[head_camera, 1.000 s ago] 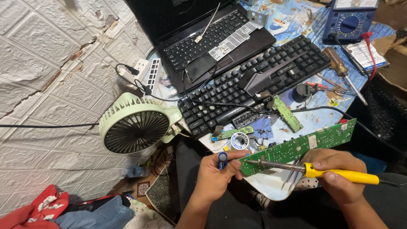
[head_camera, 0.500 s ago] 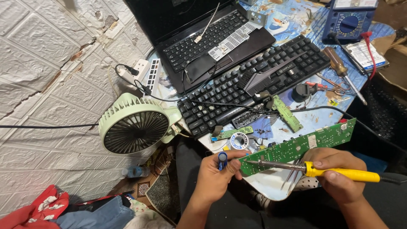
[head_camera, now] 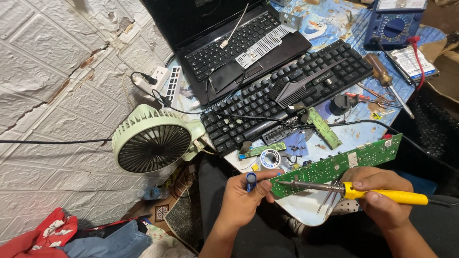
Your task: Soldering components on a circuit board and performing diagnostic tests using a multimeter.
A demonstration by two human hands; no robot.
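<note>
- Pinching a small blue cylindrical capacitor (head_camera: 251, 182) between thumb and fingers, the left hand (head_camera: 241, 200) is held low in the view, just beside the near end of a long green circuit board (head_camera: 334, 165).
- That end of the board appears to be steadied by the same left hand, while the far end is raised toward the right above the surface (head_camera: 306, 205).
- A soldering iron with a yellow handle (head_camera: 382, 195) is gripped by the right hand (head_camera: 380, 196), whose fingers are curled closed around it.
- The iron's metal tip is laid along the lower edge of the board, pointing toward the left hand; whether it touches the board cannot be told.
- A small spool of solder (head_camera: 270, 158) is seen just beyond the board, near a short green board strip (head_camera: 262, 150).
- A black keyboard (head_camera: 287, 100) is laid across the middle of the surface, with an opened laptop (head_camera: 239, 48) behind it.
- A pale green fan (head_camera: 153, 141) is stood at the left edge, against the white wall.
- A blue multimeter (head_camera: 394, 24) and a screwdriver (head_camera: 387, 81) are seen at the far right.
</note>
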